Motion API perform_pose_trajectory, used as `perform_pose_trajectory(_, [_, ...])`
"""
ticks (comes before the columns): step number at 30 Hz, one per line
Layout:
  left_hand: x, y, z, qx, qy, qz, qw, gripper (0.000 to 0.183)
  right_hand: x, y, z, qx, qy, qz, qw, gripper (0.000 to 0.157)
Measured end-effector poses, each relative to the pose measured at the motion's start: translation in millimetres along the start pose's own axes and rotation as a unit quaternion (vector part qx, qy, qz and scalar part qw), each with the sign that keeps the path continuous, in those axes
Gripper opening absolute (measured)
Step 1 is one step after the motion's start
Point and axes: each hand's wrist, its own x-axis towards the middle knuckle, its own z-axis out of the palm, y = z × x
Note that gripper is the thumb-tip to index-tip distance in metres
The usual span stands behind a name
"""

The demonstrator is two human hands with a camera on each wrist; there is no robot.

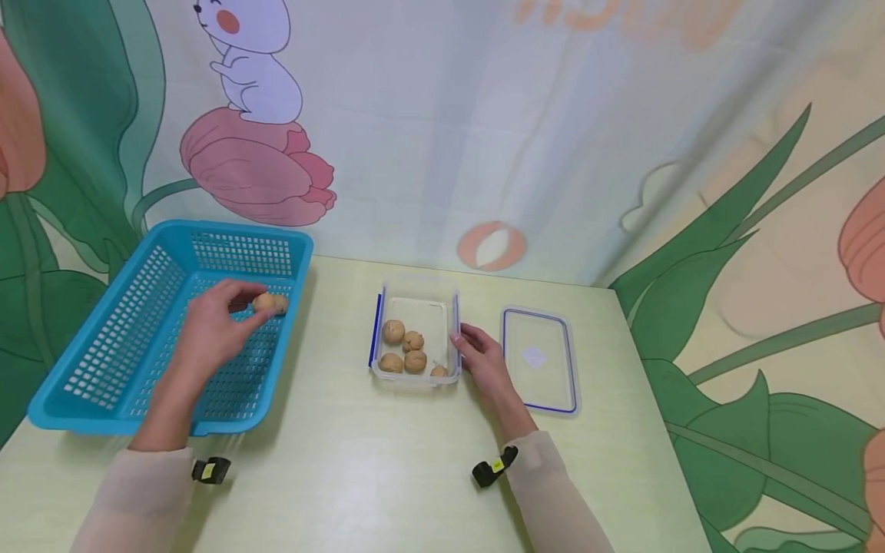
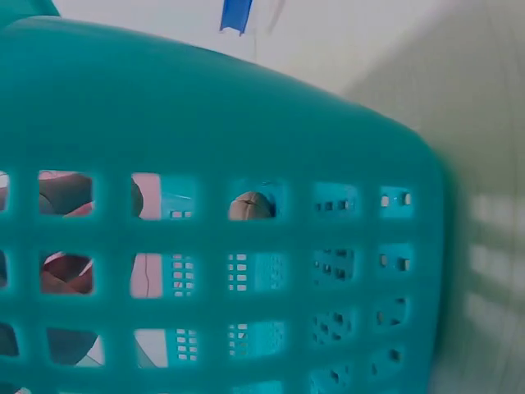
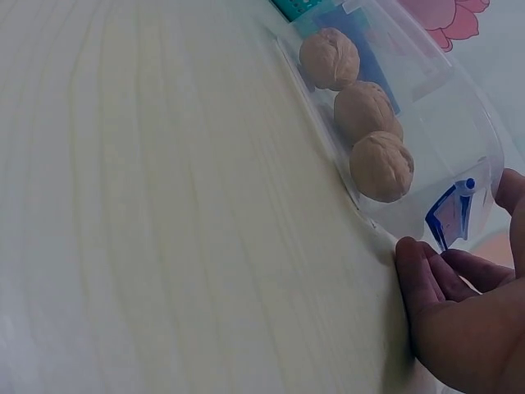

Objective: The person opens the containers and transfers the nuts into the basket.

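Inside the blue plastic basket (image 1: 293,269), near its right wall, my left hand (image 1: 210,326) pinches walnuts (image 1: 263,302) between thumb and fingers; two show. The left wrist view looks through the basket's slotted wall (image 2: 205,107), with one walnut (image 2: 251,207) seen beyond it and the hand partly hidden. In the middle stands a clear plastic container (image 1: 432,319) with several walnuts (image 1: 415,362) on its bottom. My right hand (image 1: 486,365) grips the container's right side, thumb at the rim and fingers outside by a blue-edged latch (image 3: 449,215).
A clear lid (image 1: 553,361) with a blue seal lies flat on the table (image 1: 346,461), right of the container. A printed curtain (image 1: 415,153) hangs at the table's back edge. Wrist cameras (image 1: 494,466) are strapped on both forearms.
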Motion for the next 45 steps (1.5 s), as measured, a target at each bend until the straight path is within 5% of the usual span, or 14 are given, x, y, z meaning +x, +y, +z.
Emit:
perform_pose_trajectory(30, [2.7, -6.3, 3.5, 0.004, -0.016, -0.008, 0.9998, 0.049, -0.1, 0.7, 0.0, 0.018, -0.002, -0.003, 1.0, 0.05])
perform_pose_trajectory(36, [-0.8, 12.9, 0.9, 0.018, -0.025, 0.005, 0.9995, 0.053, 0.7, 1.0, -0.4, 0.016, -0.001, -0.002, 1.0, 0.05])
perform_pose_trajectory(45, [-2.0, 64.1, 9.3, 0.023, -0.029, 0.052, 0.9979, 0.053, 1.1, 2.0, 0.9, 0.011, 0.003, 0.0, 1.0, 0.051])
